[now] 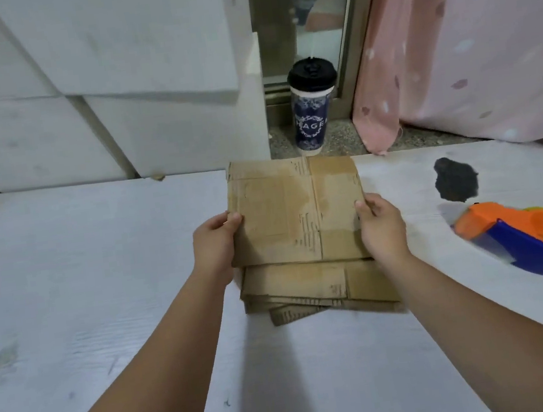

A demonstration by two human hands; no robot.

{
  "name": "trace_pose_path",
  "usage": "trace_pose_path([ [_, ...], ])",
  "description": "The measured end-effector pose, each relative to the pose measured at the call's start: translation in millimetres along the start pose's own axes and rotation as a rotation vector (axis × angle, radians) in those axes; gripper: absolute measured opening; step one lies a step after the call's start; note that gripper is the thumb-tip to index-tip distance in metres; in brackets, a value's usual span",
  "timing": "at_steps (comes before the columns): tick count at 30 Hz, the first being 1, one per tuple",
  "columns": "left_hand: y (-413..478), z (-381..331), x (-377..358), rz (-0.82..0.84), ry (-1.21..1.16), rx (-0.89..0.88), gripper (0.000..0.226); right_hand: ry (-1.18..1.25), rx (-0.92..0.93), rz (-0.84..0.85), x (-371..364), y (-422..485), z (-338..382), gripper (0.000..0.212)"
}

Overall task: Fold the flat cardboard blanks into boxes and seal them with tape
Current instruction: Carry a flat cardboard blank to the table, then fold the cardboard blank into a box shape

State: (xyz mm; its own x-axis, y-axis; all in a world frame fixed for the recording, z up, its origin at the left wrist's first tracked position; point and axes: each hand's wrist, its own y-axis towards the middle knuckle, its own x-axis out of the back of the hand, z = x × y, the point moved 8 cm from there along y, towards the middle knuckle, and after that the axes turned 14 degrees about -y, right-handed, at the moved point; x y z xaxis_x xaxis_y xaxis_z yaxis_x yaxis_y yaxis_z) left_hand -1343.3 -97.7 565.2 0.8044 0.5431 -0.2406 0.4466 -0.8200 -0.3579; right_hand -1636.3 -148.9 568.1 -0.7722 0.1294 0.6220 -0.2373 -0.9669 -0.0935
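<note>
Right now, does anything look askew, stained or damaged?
The blank the left hand and right hand grip has darker blotches, like damp stains. The bottom sheet below lies skewed. A black patch mars the table near the tape dispenser.

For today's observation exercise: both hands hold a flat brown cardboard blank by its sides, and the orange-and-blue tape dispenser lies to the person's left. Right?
No: the head view shows the orange-and-blue tape dispenser lying to the person's right. The left hand and right hand do hold the flat brown cardboard blank by its sides.
</note>
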Motion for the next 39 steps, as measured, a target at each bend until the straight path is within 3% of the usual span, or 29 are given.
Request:
trace_pose_path([
  [7,4.0,0.0,-7.9,0.029,-0.030,-0.238,0.008,0.048,0.107,-0.189,5.1,1.1,-3.3,0.023],
  [11,-42.8,-9.7,-2.2,0.017,-0.040,-0.386,0.020,0.166,0.191,-0.187,20.9,-24.1,2.3,0.027],
  [16,-115.2,-18.2,4.7,0.073,-0.081,-0.485,0.017,0.304,0.269,-0.187,59.2,-76.2,6.8,0.024],
  [23,-167.0,-14.7,18.9,0.039,-0.027,-0.536,0.036,0.396,0.338,-0.094,72.8,-131.7,1.6,0.034],
  [30,-176.4,7.7,23.8,0.130,-0.110,-0.487,0.025,0.452,0.278,-0.004,59.0,-146.1,-7.0,0.034],
  [34,-185.1,21.2,26.3,0.227,-0.115,-0.461,0.027,0.517,0.259,0.081,48.8,-149.0,-13.3,0.050],
  [39,-202.2,23.1,32.9,0.254,-0.099,-0.590,0.024,0.645,0.221,0.201,29.6,-148.8,-21.6,0.036],
])
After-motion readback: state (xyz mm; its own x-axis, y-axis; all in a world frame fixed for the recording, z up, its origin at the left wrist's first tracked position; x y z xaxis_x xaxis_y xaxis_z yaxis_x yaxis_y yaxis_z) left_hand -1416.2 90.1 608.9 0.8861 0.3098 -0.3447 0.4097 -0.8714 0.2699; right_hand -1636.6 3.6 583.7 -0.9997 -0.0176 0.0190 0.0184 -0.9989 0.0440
